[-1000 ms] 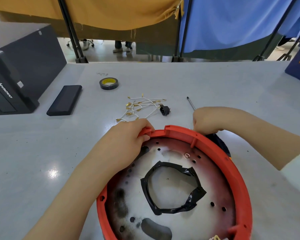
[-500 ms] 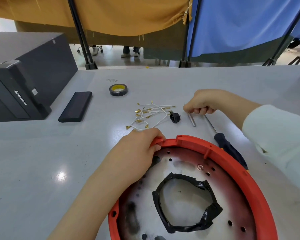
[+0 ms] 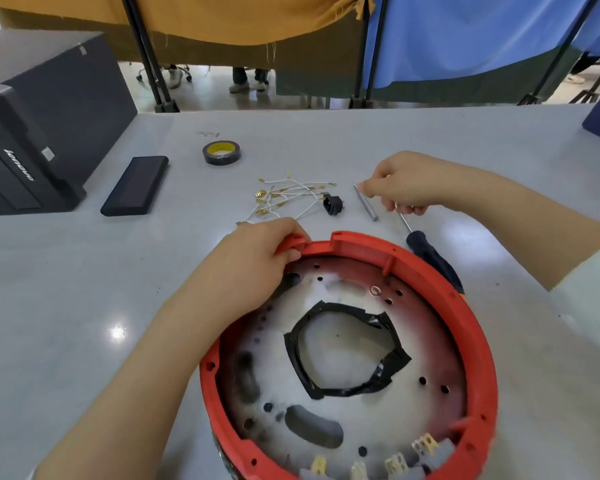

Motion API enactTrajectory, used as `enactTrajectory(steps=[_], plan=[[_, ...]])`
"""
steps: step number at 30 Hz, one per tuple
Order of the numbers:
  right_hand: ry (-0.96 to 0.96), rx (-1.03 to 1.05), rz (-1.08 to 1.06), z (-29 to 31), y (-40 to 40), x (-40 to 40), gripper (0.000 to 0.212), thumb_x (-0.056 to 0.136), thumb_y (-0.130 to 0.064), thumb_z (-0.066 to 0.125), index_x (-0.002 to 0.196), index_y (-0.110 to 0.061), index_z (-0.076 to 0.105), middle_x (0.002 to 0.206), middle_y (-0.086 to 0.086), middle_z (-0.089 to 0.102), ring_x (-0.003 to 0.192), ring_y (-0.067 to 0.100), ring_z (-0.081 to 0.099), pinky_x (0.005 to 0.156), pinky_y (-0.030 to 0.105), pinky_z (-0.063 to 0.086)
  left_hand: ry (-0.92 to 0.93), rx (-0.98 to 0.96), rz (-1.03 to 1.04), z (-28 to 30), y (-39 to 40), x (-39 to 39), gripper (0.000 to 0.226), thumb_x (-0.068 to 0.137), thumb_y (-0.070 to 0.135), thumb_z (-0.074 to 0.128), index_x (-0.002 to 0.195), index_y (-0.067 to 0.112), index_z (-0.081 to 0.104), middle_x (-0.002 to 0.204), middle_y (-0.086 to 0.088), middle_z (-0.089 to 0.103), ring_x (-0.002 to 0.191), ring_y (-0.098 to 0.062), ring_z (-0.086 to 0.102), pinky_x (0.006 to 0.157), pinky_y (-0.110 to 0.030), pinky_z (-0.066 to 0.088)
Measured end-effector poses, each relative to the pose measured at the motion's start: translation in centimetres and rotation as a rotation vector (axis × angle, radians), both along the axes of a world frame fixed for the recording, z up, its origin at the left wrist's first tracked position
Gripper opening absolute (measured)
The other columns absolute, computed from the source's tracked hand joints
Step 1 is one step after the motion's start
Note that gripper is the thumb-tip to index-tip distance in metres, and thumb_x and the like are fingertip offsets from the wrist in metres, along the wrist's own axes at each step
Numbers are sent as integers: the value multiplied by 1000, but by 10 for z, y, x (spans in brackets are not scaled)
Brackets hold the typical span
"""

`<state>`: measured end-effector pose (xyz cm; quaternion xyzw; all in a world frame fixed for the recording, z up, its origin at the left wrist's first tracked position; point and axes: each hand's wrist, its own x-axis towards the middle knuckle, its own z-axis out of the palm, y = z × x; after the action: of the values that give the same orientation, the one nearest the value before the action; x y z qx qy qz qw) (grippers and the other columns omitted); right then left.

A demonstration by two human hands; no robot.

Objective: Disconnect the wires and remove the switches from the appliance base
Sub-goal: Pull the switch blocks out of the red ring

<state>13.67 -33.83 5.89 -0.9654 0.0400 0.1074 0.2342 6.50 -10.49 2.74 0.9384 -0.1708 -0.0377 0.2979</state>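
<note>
The red appliance base (image 3: 465,306) lies open side up in front of me, with black tape (image 3: 392,368) round its centre hole. My left hand (image 3: 253,265) grips the far left rim. Grey switches with brass terminals (image 3: 425,448) sit inside the near rim. Loose white wires (image 3: 291,197) and a small black switch part (image 3: 333,204) lie on the table beyond the base. My right hand (image 3: 409,185) is curled there, its fingertips pinching the far end of a short metal rod (image 3: 368,206). A screwdriver's shaft runs under that hand; its handle (image 3: 433,261) lies beside the rim.
A roll of black tape (image 3: 221,152) and a flat black block (image 3: 136,185) lie at the back left of the grey table (image 3: 66,306). A black computer case (image 3: 32,133) stands at the far left. Cloth screens on stands close off the back edge.
My right hand left the base's far rim and moved out onto the table, where the metal rod now lies beside the screwdriver. My left hand has kept its hold on the rim.
</note>
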Motion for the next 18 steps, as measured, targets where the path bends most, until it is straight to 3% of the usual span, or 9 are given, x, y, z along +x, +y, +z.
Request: enactTrajectory(steps=[5, 8, 11, 15, 18], plan=[[115, -74, 157, 20, 4, -84, 38, 80, -63, 55, 91, -27, 59, 83, -2, 66, 64, 19, 69, 50, 25, 53, -23, 16, 91, -1, 0, -1, 20, 94, 15, 54, 108, 26, 63, 110, 1, 65, 103, -22, 55, 84, -29, 40], [229, -121, 205, 26, -1, -109, 32, 82, -46, 66, 105, -29, 53, 95, -1, 66, 54, 13, 68, 46, 21, 51, -50, 37, 203, -3, 3, -7, 24, 95, 12, 52, 116, 22, 61, 117, -5, 63, 109, -27, 53, 80, -27, 35], [194, -159, 244, 24, -1, -113, 29, 90, -27, 62, 116, -28, 48, 102, -2, 64, 49, 14, 66, 50, 24, 52, -25, 94, 240, -3, 11, -20, 33, 95, 21, 55, 128, 25, 53, 127, -6, 58, 115, -27, 51, 79, -25, 30], [89, -272, 366, 23, 13, -106, 37, 93, -22, 55, 128, -29, 47, 112, -4, 61, 75, 19, 65, 63, 26, 50, 36, 184, 94, 14, 16, -29, 70, 84, 51, 62, 144, 34, 29, 140, -3, 47, 121, -24, 49, 89, -32, 35], [-1, -286, 477, 20, 32, -103, 43, 93, -23, 56, 134, -32, 46, 122, -5, 58, 81, 9, 49, 75, 25, 37, -47, 155, -33, 25, 8, -20, 73, 85, 49, 62, 146, 34, 25, 148, 1, 39, 132, -18, 40, 97, -25, 29]])
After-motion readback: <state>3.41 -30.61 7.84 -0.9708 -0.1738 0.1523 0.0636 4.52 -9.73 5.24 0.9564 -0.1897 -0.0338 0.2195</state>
